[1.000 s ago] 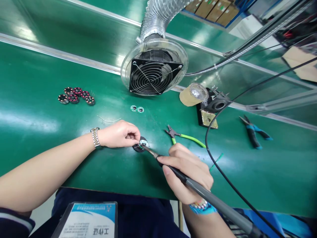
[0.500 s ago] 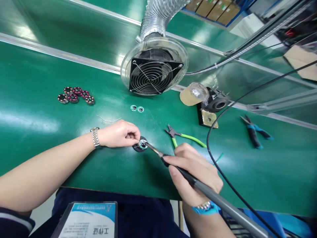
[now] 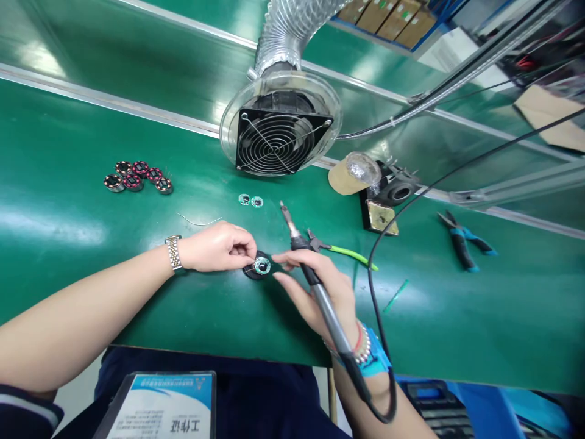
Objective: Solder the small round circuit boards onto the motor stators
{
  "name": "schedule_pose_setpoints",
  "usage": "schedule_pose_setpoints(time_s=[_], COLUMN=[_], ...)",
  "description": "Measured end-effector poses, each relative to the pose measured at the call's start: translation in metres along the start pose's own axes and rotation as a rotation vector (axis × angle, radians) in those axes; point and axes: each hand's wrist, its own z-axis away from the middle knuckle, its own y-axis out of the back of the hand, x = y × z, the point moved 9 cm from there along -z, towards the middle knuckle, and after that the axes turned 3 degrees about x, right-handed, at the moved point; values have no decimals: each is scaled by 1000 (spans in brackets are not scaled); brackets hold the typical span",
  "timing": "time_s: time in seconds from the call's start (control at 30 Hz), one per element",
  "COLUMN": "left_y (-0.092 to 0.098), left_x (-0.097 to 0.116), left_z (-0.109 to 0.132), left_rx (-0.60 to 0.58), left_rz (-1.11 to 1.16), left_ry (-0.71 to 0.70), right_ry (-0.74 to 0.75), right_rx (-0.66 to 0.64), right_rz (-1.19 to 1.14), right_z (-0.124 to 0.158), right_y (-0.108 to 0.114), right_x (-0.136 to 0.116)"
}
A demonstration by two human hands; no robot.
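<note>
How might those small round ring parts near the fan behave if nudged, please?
The ring parts would probably slide rather than tip, since they lie flat and squat on the green mat. Their round rims suggest they could roll if stood on edge. Packed closely, one pushed would likely shove its neighbours.

The one head-worn view looks forward and down across the green anti-static workbench (image 3: 59, 274) from above its near edge, close over the left hand (image 3: 217, 247) and right hand (image 3: 317, 286).

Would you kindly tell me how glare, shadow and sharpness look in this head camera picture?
In the head view, glare streaks the green bench mat, the right hand casts a soft shadow, the soldering iron shows no motion blur, and the wide lens bows the aluminium bench rail.
</note>
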Motion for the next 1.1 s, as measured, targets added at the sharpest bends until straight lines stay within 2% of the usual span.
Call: schedule_pose_setpoints(time_s=[0.07, 0.13, 0.23, 0.3, 0.43, 0.53, 0.67, 0.73, 0.87, 1.1], left_y=[3, 7, 11, 7, -4, -5, -13, -21, -29, -26], left_x=[1, 5, 13, 17, 18, 12, -17, -24, -26, -24], left_z=[1, 4, 11, 14, 15, 11, 17, 24, 25, 25], left_rx=[-8, -4, 8, -13, -30, 15, 78, 95, 93, 112], left_rz=[-1, -21, -86, -103, -34, 71, 336, 464, 578, 589], left_ry=[-20, -65, -160, -204, -210, -75, 434, 615, 700, 687], right_ry=[9, 13, 12, 8, 0, 4, 26, 41, 77, 203], right_rx=[-90, -121, -115, -103, -77, -69, -59, -35, 48, 19], right_rz=[9, -1, -28, -48, -98, -112, -106, -98, -89, -83], right_z=[-2, -3, -2, -2, -2, -2, -2, -2, -5, -5], right_y=[-13, -20, -25, -26, -26, -26, -25, -22, -11, -17], right_x=[1, 2, 6, 7, 9, 10, 8, 5, -1, -11])
